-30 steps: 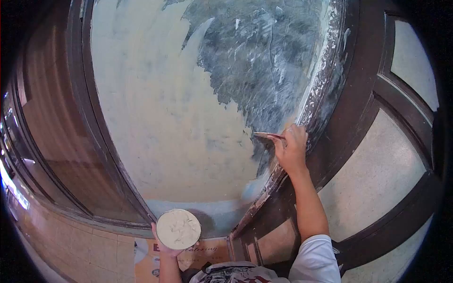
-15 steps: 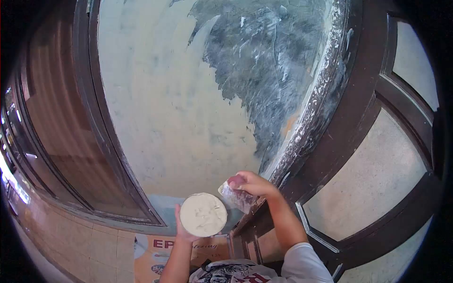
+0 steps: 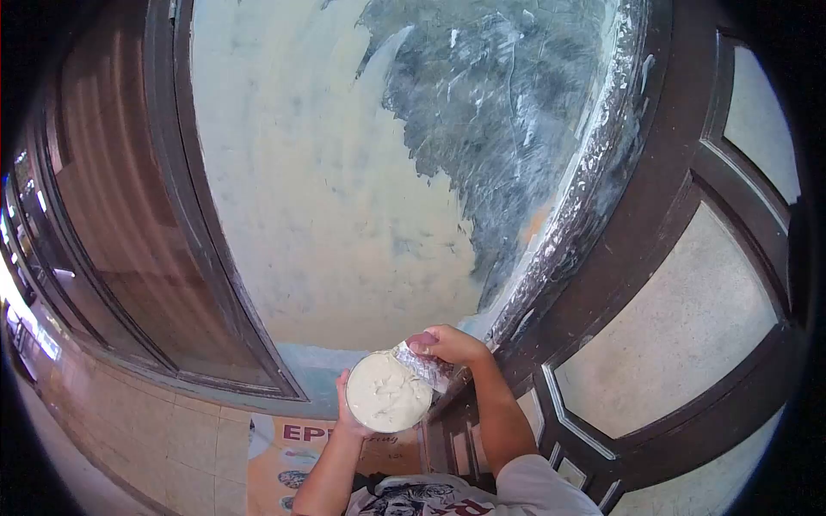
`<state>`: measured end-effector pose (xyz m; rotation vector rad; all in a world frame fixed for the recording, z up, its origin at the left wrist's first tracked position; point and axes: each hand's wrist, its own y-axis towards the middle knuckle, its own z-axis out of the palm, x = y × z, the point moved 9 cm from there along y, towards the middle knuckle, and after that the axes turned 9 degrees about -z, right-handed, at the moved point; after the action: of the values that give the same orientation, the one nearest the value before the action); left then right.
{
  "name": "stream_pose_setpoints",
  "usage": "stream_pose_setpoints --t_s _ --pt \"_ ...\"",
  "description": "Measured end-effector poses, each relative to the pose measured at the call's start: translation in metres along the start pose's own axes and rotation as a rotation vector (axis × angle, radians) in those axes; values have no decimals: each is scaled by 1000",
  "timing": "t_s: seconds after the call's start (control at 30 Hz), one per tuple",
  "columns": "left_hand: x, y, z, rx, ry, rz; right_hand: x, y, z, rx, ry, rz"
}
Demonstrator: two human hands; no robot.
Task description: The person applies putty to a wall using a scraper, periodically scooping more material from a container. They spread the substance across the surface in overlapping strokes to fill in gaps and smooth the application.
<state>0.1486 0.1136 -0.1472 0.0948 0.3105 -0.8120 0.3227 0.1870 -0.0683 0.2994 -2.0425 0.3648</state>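
A round container of pale, creamy paste [image 3: 388,392] rests in my left hand [image 3: 346,413], whose fingers wrap its left side and underside. My right hand [image 3: 452,346] grips a scraper [image 3: 423,365] with a reddish handle and a wide, paste-smeared metal blade. The blade is at the container's upper right rim; whether it touches the paste I cannot tell. Beyond both hands stands a wall panel [image 3: 327,215], coated pale on the left and bare dark grey on the upper right.
A dark wooden frame [image 3: 202,198] with a glass pane borders the wall on the left. At the right stands a dark panelled door [image 3: 594,318]. Below lie a printed orange banner [image 3: 292,434] and a tiled floor [image 3: 172,430].
My right hand and the scraper have moved down to the container's edge, closing the gap between them. The view has shifted slightly, and the container sits a little further right.
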Motion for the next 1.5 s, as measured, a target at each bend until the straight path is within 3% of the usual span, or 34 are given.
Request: stream_pose_setpoints --t_s 0.1,0.17,0.2,0.23,0.27,0.3,0.33,0.43,0.5,0.53,0.57,0.7,0.77,0.83,1.3,1.5 --pt "-3 -12 6 71 -15 -4 -6 -6 -1 -52 71 -24" --pt "-4 -19 -13 -22 15 1 -5 -22 -8 -79 -136 121" --pt "-9 -24 -13 -21 -9 30 -46 -11 -16 -182 -349 31" --pt "-16 -28 -14 -18 -32 58 -53 -21 -7 -187 -346 28" --pt "-16 -25 -28 28 -339 -14 -55 -32 -13 -335 -333 40" --pt "-22 -27 -23 35 -343 -7 -54 -41 -21 -479 -325 50" --pt "-26 -30 -6 74 -232 -28 -51 -44 -14 -469 -334 48" --pt "-33 -42 36 165 -87 -88 -25 -61 6 -683 99 -250" --pt "-42 -41 45 203 16 -51 -2 -67 14 -782 89 -333" --pt "-47 -44 51 69 70 -8 29 -78 17 -835 -164 -457" --pt "-51 -44 55 73 68 -2 56 -90 25 -879 -418 -575" --pt "-60 -52 60 200 122 -96 117 -110 53 -792 -429 -708" --pt "-65 -58 58 53 103 -79 117 -112 66 -757 -439 -714" --pt "-66 -61 54 44 145 -76 126 -118 83 -738 -543 -759" --pt "-47 -75 60 164 187 -179 120 -128 108 -765 -596 -719" --pt "-41 -75 55 79 182 -186 121 -126 115 -697 -616 -720"
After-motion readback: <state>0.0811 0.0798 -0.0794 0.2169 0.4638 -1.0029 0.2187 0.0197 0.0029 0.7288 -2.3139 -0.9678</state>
